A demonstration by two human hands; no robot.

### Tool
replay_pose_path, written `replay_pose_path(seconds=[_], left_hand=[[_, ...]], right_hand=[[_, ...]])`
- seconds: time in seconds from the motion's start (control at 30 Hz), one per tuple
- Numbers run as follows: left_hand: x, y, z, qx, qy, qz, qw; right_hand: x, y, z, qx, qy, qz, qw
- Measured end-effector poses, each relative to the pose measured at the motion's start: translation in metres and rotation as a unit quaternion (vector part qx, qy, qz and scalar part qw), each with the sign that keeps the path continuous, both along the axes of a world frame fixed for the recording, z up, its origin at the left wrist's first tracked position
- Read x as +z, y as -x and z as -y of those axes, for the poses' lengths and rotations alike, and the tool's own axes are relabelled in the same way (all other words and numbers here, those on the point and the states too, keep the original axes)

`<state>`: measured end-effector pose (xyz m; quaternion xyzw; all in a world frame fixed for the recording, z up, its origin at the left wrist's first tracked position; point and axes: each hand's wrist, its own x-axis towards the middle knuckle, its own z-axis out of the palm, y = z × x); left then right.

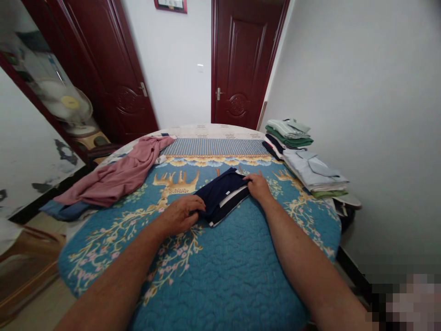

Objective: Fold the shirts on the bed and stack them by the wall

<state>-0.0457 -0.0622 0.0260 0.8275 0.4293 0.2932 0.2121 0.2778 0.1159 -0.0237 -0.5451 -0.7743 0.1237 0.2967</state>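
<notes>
A navy blue garment with a white stripe (220, 191) lies folded in the middle of the table; its exact kind is unclear. My left hand (182, 214) has its fingers closed on the garment's near left edge, with the thumb below. At the far right corner, my right hand (257, 186) pinches the cloth by a small white patch. The garment rests on a teal quilted cover (241, 262) patterned with deer and blossom branches.
Pink clothing (120, 177) lies loosely heaped on the left, with blue fabric (69, 210) under its near end. Folded clothes in green and pale tones (289, 131) are stacked at the right, beside a pile topped by a light grey shirt (312, 168). A wooden chair (31, 257) stands at lower left.
</notes>
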Motion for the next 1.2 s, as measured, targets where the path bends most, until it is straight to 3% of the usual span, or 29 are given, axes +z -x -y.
replay_pose_path(seconds=[0.1, 0.2, 0.27, 0.33, 0.4, 0.47, 0.6, 0.7, 0.8, 0.93, 1.0, 1.1, 1.2], left_hand=[[-0.003, -0.003, 0.001, 0.027, 0.009, 0.002, 1.000], [-0.006, -0.003, -0.004, 0.140, -0.028, 0.028, 0.989], [-0.009, 0.000, -0.012, 0.205, -0.050, 0.049, 0.976], [-0.013, 0.003, -0.022, 0.232, -0.021, 0.072, 0.970], [-0.016, 0.003, -0.031, 0.237, 0.035, 0.090, 0.967], [-0.015, -0.002, -0.035, 0.236, 0.081, 0.110, 0.962], [-0.006, -0.014, -0.029, 0.186, 0.225, 0.174, 0.941], [0.001, -0.014, -0.016, 0.130, 0.362, 0.245, 0.890], [0.002, -0.007, -0.006, 0.127, 0.410, 0.276, 0.860], [0.000, 0.001, -0.002, 0.131, 0.368, 0.201, 0.898], [0.000, 0.000, -0.002, 0.147, 0.322, 0.144, 0.924], [-0.001, -0.008, -0.002, 0.213, 0.164, 0.038, 0.963], [-0.005, -0.025, 0.003, 0.218, 0.008, -0.009, 0.976]], right_hand=[[0.001, 0.000, 0.002, 0.004, 0.000, 0.008, 1.000], [0.005, 0.001, 0.006, 0.001, -0.007, 0.001, 1.000], [0.010, 0.002, 0.010, -0.032, -0.024, -0.011, 0.999], [0.016, 0.001, 0.013, -0.101, -0.028, -0.017, 0.994], [0.020, -0.001, 0.016, -0.168, -0.001, -0.007, 0.986], [0.020, -0.003, 0.019, -0.185, 0.035, 0.005, 0.982], [0.014, 0.001, 0.022, -0.101, 0.055, -0.023, 0.993], [0.011, 0.009, 0.022, -0.051, 0.030, -0.056, 0.997], [0.011, 0.015, 0.021, -0.035, 0.012, -0.068, 0.997], [0.009, 0.014, 0.019, -0.040, 0.036, -0.013, 0.998], [0.010, 0.012, 0.019, -0.060, 0.004, -0.010, 0.998], [0.019, 0.014, 0.025, -0.045, -0.092, -0.037, 0.994], [0.029, 0.027, 0.037, 0.031, -0.154, -0.049, 0.986]])
